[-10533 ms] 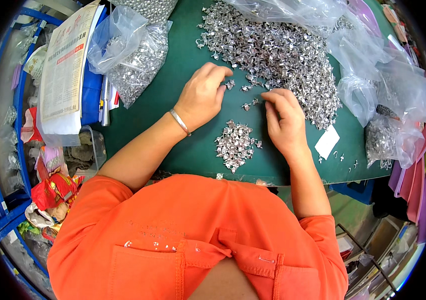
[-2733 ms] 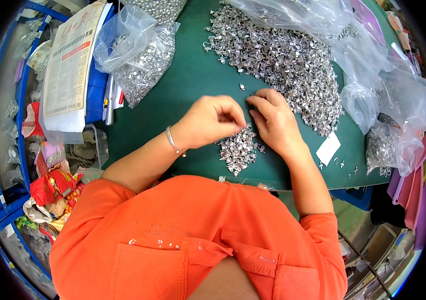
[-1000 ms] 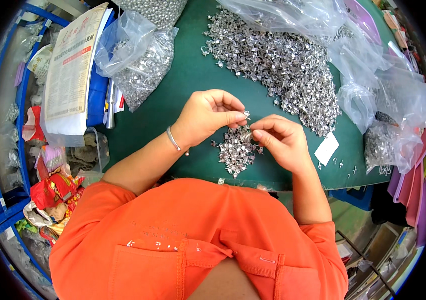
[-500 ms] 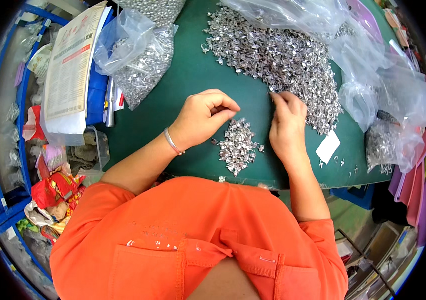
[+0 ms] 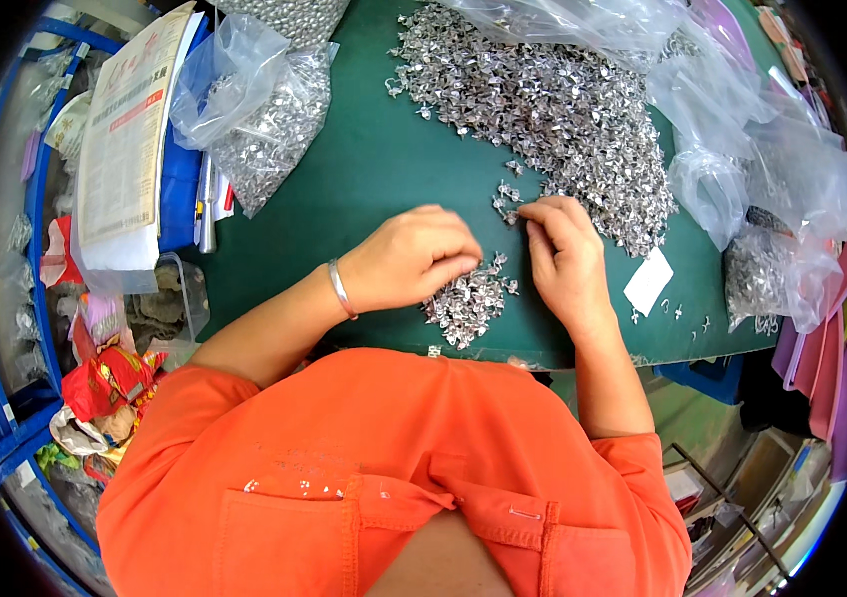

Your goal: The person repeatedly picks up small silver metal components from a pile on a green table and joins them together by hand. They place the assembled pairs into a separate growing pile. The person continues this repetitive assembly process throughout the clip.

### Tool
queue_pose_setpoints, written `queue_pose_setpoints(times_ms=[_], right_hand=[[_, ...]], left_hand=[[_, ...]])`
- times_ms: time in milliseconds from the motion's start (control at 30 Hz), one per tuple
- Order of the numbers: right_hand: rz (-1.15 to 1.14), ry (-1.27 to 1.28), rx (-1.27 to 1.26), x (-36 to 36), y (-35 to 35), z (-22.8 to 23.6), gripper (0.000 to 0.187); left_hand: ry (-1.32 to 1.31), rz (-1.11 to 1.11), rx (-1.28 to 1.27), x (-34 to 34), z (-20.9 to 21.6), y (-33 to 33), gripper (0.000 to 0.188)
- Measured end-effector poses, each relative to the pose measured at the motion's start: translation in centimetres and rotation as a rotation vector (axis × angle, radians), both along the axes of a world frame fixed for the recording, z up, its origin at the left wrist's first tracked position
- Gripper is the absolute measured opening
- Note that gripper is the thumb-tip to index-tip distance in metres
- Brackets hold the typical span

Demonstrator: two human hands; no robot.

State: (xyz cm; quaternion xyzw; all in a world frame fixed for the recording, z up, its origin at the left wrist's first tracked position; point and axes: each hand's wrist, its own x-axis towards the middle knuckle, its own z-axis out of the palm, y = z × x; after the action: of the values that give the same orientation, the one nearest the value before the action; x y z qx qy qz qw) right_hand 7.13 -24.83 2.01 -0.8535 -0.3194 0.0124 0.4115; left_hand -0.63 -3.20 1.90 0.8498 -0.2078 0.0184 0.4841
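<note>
Right hand (image 5: 568, 261) at frame centre pinches small clips (image 5: 509, 199) off the big pile's (image 5: 563, 109) edge; left hand (image 5: 414, 257) is curled, fingertips at the small pile (image 5: 465, 300); clips are probably light, stiff and sharp-edged; pinch singly.

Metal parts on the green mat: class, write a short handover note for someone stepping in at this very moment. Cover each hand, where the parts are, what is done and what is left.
Left hand: loosely curled, resting by the small pile; whether it holds a part cannot be seen.
Right hand: fingertips on a few loose parts at the near edge of the big heap.
Parts: the big heap lies at the far side of the mat; the small pile sits between the hands, near the front edge; more parts are in clear bags left and right.
Done: a small pile.
Left: the big heap, far larger.
</note>
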Motion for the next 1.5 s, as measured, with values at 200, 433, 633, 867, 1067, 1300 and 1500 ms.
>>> queue_pose_setpoints(times_ms=[200, 433, 633, 867, 1067, 1300, 1500], right_hand=[[0.012, -0.132, -0.073, 0.1, 1.2, -0.6, 0.008], [-0.124, 0.018, -0.039, 0.8, -1.2, 0.5, 0.009], [-0.048, -0.058, -0.081, -0.1, 0.2, -0.1, 0.012], [-0.035, 0.0, -0.074, -0.3, -0.6, 0.5, 0.009], [-0.018, -0.154, -0.084, -0.5, -0.3, -0.2, 0.011], [0.094, -0.092, 0.019, -1.0, -0.4, 0.2, 0.012], [-0.121, 0.022, 0.076, 0.1, -2.6, 0.7, 0.013]], left_hand=[[-0.082, 0.283, 0.104, 3.3, -1.0, -2.1, 0.015], [-0.187, 0.261, 0.137, 3.8, -1.7, -1.2, 0.017], [-0.056, 0.302, 0.087, 3.0, -0.9, -1.9, 0.015], [0.034, 0.37, 0.102, 2.2, 0.2, -0.4, 0.011], [0.036, 0.297, 0.123, 1.5, -0.7, -0.3, 0.012], [-0.095, 0.286, 0.272, 1.1, -0.8, -1.3, 0.021], [0.151, 0.36, 0.071, 1.0, 0.2, -1.0, 0.016]])
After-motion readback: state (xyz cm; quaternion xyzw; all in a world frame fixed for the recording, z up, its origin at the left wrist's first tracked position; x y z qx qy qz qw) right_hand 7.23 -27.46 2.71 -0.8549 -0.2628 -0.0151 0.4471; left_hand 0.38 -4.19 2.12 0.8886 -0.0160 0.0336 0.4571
